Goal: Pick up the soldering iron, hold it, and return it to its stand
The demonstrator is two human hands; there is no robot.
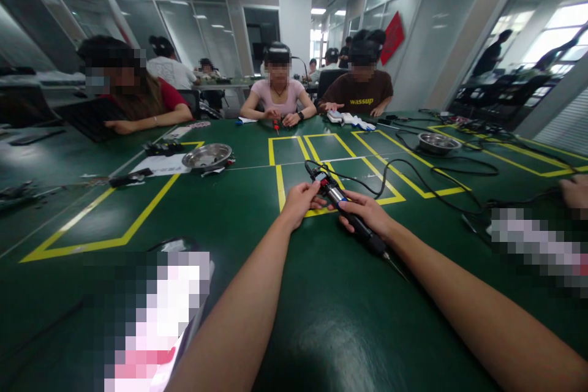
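Observation:
My right hand (pixel 367 211) is wrapped round the black body of an electric screwdriver (pixel 361 229), held at a slant above the green table. A silver section and a blue ring show on its far half. From its near end a thin, pointed shaft sticks out toward the lower right. At the far end, the fingers of my left hand (pixel 301 202) are closed on a small red and grey part; whether it is a plug or a switch is hard to make out. A black cable (pixel 386 180) loops away from there to the right.
Yellow tape (pixel 280 190) marks rectangles on the green table (pixel 229 294). Metal bowls stand at left (pixel 209 156) and right (pixel 438 142). Tangled cables lie at the far right. Blurred-out items lie near both forearms. Several people sit across the table; another person's hand (pixel 576 191) shows at right.

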